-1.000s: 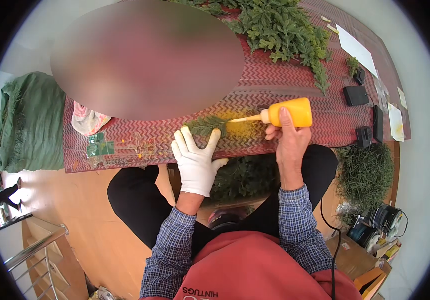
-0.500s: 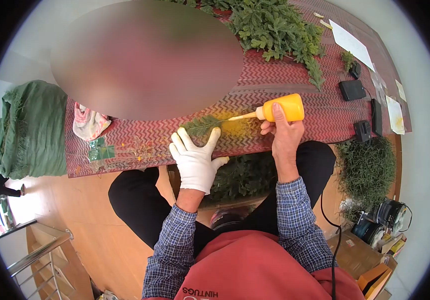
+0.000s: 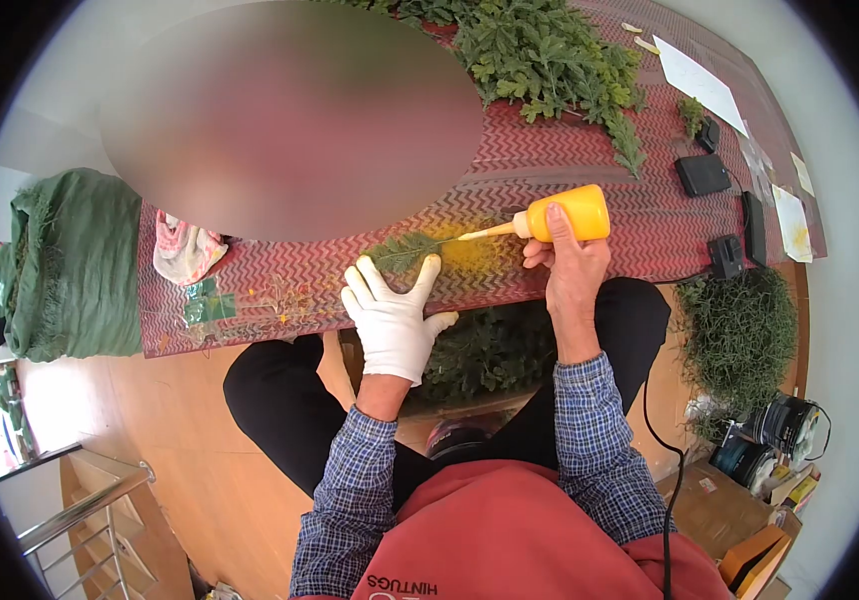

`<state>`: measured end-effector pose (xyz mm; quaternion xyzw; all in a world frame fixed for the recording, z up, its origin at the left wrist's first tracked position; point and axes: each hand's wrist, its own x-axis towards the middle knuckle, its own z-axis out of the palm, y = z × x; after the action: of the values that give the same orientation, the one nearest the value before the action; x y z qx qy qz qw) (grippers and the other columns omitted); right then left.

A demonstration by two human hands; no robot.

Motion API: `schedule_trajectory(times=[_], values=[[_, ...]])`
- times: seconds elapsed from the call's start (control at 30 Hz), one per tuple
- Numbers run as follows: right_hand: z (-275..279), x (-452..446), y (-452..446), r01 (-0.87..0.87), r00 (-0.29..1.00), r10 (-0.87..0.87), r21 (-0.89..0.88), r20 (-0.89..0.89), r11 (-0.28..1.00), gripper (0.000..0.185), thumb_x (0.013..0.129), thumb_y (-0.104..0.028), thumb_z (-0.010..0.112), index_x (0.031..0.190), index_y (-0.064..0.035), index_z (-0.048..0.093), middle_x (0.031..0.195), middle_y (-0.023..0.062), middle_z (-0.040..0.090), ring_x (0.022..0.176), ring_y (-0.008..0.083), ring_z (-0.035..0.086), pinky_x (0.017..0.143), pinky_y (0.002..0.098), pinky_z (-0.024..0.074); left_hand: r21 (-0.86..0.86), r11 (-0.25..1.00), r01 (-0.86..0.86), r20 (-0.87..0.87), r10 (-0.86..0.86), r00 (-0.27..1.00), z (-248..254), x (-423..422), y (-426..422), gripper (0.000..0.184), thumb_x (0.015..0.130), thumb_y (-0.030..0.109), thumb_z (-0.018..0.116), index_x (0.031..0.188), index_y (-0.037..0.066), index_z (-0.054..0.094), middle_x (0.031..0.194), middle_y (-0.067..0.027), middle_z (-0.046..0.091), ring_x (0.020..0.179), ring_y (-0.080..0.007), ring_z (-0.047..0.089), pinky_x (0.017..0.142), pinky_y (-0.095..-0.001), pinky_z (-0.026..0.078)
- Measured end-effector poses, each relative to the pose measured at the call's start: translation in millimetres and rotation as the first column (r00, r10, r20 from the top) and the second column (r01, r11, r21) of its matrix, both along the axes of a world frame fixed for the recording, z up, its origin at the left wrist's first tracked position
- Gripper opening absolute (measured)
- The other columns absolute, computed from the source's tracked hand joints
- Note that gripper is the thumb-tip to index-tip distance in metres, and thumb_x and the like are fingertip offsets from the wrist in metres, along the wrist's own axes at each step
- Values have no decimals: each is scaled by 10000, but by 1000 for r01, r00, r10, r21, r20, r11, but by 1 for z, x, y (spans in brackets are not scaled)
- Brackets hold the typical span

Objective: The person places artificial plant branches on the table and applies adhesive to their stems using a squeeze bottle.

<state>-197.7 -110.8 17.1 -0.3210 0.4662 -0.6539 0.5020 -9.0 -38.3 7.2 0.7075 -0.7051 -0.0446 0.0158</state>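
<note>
My left hand point(image 3: 392, 325), in a white glove, lies with its fingers spread at the front edge of the table. Its fingertips touch a green leafy sprig point(image 3: 402, 250) lying flat on the red patterned cover. Bare, my right hand point(image 3: 575, 275) is wrapped round a yellow squeeze bottle point(image 3: 583, 212). The bottle is tipped nearly level, and its long nozzle point(image 3: 490, 232) points left, with the tip at the stem end of the sprig. Yellow specks point(image 3: 475, 258) cover the table beneath the nozzle.
A heap of green sprigs point(image 3: 540, 60) lies at the back. Left of my hands is a crumpled pink-and-white cloth point(image 3: 188, 248). Small black devices point(image 3: 703, 175) and a paper sheet point(image 3: 700, 85) sit at the right. More greenery point(image 3: 490, 350) is under the table edge. A large blur hides the back left.
The view has shifted slightly. Both hands, the bottle and the sprig keep nearly the same places relative to each other.
</note>
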Motion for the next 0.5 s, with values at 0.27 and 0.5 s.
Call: schedule_trajectory(times=[0.27,0.5], values=[[1,7,-2,12,1000,-12,18,19,1000,185,914,-139,650,980,27,602,800,110,662,508,125,604,416,235,510,-3,1000,2,3,-2,1000,1,-1,1,763,736,533,708,1419,344,424,1393,-414,267,1283,-542,287,1049,-568,238],[2,3,-1,7,1000,-7,9,-17,1000,203,920,-163,647,985,27,612,801,120,673,521,130,607,425,232,508,-5,1000,3,-2,-3,1000,-1,-1,1,765,735,531,711,1419,348,421,1395,-415,265,1288,-542,280,1047,-574,240]])
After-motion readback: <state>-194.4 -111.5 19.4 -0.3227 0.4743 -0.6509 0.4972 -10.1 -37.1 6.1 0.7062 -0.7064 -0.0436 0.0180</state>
